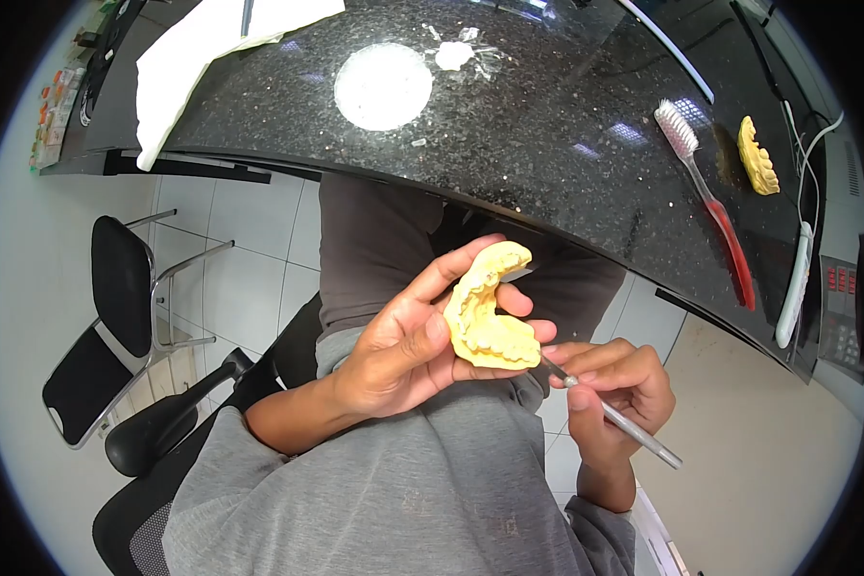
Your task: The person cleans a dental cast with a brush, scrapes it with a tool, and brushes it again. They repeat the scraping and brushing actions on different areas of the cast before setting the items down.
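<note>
A yellow dental cast (475, 317), shaped like a horseshoe with a row of teeth, is held above my lap. My left hand (403, 336) grips it, thumb on the near side and fingers spread behind it. In my right hand (624, 389) is a slim silver carving knife (629, 422), held like a pen. Its tip reaches the lower right end of the cast; whether it touches is hard to tell. A second yellow cast (758, 158) lies on the dark countertop (547, 125) at the right.
On the counter lie a red-handled toothbrush (710, 202), a white handheld device with a cable (795, 288), a small white lump (454, 56) and a white sheet (202, 67). A bright round patch (384, 86) shows too. A black chair (120, 278) stands at left.
</note>
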Demonstrator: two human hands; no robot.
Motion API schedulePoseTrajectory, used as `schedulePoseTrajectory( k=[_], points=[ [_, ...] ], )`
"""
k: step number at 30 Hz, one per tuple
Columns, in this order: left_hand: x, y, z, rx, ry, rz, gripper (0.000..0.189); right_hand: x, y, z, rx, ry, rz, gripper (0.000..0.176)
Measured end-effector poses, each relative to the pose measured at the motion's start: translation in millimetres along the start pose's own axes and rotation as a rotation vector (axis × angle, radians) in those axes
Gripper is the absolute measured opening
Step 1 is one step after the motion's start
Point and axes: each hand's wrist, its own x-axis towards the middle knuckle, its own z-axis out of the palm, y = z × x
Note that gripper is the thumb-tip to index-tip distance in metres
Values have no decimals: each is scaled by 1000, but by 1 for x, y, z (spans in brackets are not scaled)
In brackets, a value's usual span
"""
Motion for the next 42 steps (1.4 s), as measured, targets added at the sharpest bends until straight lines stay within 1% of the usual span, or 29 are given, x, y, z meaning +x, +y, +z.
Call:
schedulePoseTrajectory(
  k=[4,10,16,21,25,27,36,40,42],
  points=[
    [-1,0,-1,7,0,-3,75,0,4,-1,-4,-38,-28,15],
    [0,0,0,6,4,-5,75,-1,1,1,28,-9,31,15],
    [0,0,-2,5,5,-9,76,3,3,-2,21,-54,16,16],
    [0,0,-4,16,-18,-37,76,7,0,-4,6,-69,66,16],
    [0,0,-8,35,-46,-46,76,9,2,-7,-6,-86,54,15],
    [0,0,-9,57,-106,-47,69,10,2,-9,28,-99,94,15],
    [2,1,-8,19,-117,-102,71,9,6,-13,144,-135,110,14],
    [2,1,-6,21,-83,-118,75,5,5,-10,206,-81,148,13],
    [3,2,-5,21,-73,-122,75,4,5,-9,181,-54,102,13]
  ],
)
